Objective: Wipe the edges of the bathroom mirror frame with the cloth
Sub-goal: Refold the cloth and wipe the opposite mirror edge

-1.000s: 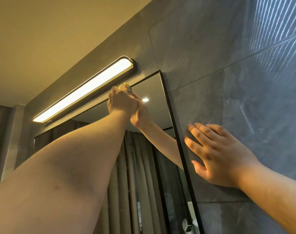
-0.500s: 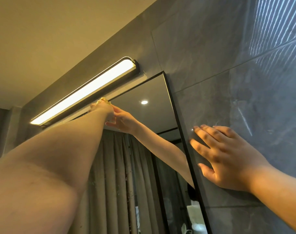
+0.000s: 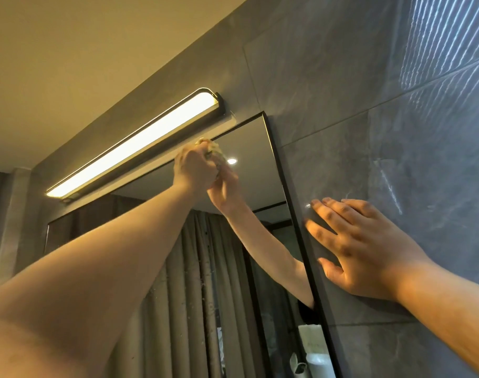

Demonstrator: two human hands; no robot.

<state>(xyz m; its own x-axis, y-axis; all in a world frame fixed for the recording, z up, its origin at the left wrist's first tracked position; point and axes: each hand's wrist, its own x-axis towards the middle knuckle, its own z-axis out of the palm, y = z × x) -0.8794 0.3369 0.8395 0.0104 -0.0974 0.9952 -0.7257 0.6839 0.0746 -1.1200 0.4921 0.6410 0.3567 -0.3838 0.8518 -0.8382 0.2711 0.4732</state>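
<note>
Cloth (image 3: 209, 147): pale, bunched, pressed against top edge of black mirror frame (image 3: 287, 186), just below the lit wall lamp (image 3: 140, 143). Left hand (image 3: 196, 167): fingers curled tight round the cloth, arm raised. Right hand (image 3: 361, 246): fingers straight, slightly spread, flat on grey wall tile (image 3: 342, 91) just beside the frame's right edge. Mirror reflects curtains (image 3: 205, 282) and the raised arm.

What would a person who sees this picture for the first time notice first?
The long glowing wall lamp above the black-framed mirror draws the eye first. Just below it, the left hand grips a crumpled yellowish cloth at the frame's top edge. The right hand rests flat on the grey tiled wall beside the mirror.
</note>
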